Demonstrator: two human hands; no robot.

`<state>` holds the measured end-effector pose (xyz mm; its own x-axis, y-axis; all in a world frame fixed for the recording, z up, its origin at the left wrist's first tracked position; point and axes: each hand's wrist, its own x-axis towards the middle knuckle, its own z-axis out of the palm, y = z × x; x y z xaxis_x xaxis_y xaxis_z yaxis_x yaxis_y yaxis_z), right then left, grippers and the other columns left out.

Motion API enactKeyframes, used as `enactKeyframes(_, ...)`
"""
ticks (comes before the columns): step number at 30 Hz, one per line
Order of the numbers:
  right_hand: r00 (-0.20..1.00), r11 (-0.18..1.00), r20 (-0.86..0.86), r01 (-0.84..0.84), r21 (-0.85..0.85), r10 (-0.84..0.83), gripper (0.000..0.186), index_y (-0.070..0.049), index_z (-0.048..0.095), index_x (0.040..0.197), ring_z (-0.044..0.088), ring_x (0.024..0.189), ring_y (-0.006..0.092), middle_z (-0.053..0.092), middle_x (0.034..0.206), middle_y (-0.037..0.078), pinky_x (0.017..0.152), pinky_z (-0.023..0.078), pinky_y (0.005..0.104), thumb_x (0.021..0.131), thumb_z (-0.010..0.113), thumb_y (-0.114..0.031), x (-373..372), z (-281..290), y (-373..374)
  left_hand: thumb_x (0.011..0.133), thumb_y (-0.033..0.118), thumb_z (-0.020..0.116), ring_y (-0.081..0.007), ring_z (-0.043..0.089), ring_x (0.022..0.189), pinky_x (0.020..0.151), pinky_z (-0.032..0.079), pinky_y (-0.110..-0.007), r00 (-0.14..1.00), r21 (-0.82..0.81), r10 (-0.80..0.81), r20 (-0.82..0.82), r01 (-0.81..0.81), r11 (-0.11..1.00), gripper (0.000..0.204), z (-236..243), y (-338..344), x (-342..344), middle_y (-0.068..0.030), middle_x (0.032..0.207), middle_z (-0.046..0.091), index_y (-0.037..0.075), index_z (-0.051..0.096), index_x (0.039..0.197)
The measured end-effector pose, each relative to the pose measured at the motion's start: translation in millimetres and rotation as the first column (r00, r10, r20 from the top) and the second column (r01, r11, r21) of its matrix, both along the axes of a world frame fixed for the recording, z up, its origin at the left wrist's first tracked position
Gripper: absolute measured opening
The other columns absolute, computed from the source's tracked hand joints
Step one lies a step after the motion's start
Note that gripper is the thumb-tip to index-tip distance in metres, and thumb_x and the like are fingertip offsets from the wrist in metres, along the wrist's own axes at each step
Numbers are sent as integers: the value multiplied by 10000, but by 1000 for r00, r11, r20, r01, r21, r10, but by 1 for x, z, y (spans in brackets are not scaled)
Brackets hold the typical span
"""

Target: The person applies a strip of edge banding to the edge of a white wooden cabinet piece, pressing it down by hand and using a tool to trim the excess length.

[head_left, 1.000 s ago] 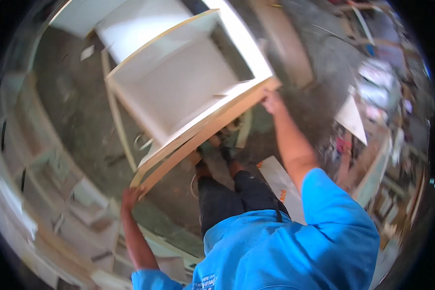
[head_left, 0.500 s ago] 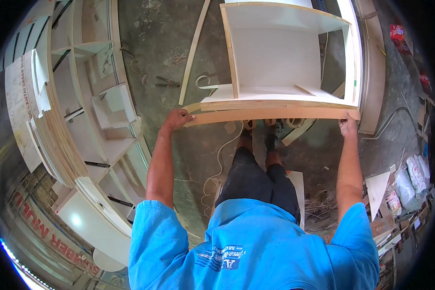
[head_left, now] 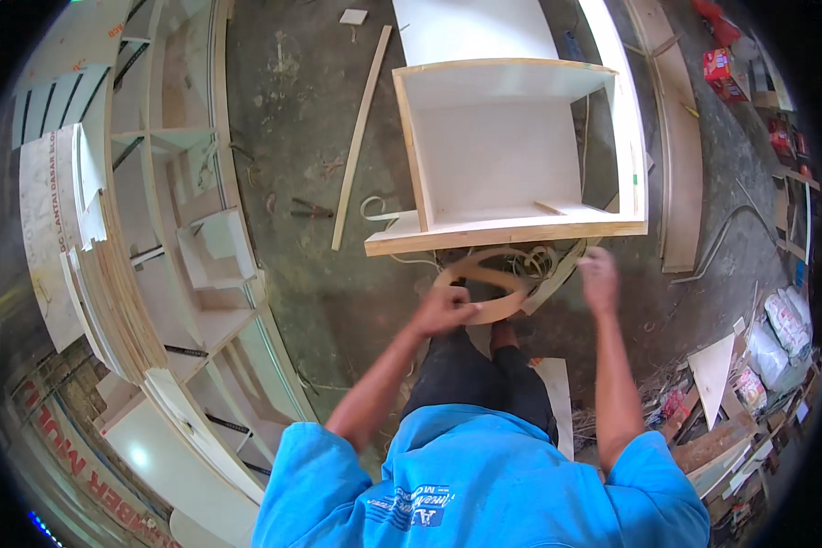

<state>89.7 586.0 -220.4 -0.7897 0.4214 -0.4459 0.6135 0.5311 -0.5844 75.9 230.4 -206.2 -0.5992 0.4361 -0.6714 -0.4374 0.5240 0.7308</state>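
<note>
My left hand (head_left: pixel 443 309) is closed on a tan edge-banding strip (head_left: pixel 498 311), which curls into a loose loop in front of my legs. To its right my right hand (head_left: pixel 599 279) hangs apart from the loop, its fingers smeared by motion. Just beyond both hands stands a white cabinet box (head_left: pixel 493 151) with bare plywood edges. Its near plywood edge (head_left: pixel 511 239) runs crosswise, with neither hand touching it. A narrow white strip (head_left: pixel 373 209) curls off the box's left corner.
A long wooden batten (head_left: pixel 361 137) and pliers (head_left: pixel 312 209) lie on the floor at left. Tall shelving carcasses (head_left: pixel 187 201) and stacked plywood (head_left: pixel 119 283) line the left side. Long boards (head_left: pixel 680 164) lie right of the box; plastic bags (head_left: pixel 776 342) and offcuts (head_left: pixel 717 374) sit at lower right.
The strip was stretched straight along the box's near edge between both hands. Now it is off the edge and looped at my left hand, which moved right and nearer; my right hand let go.
</note>
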Motion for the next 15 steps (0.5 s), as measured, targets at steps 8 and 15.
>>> enactKeyframes(8,769,637,-159,-611,-470,619,212,-47,691,911,589,929,327,599,933,152,831,473,401,846,643,-244,6,23,-85,772,442,710,-154,486,552,527,401,-390,964,-150,-176,-197,147,978,457,21,56,-2,-155,581,487,5,599,697)
enactKeyframes(15,750,558,-116,-577,-596,652,269,-57,699,933,650,784,237,688,842,125,759,502,367,833,622,-295,7,43,-64,827,411,685,-134,401,530,495,373,-376,981,11,-148,-125,151,989,438,40,66,5,-96,558,483,9,568,700)
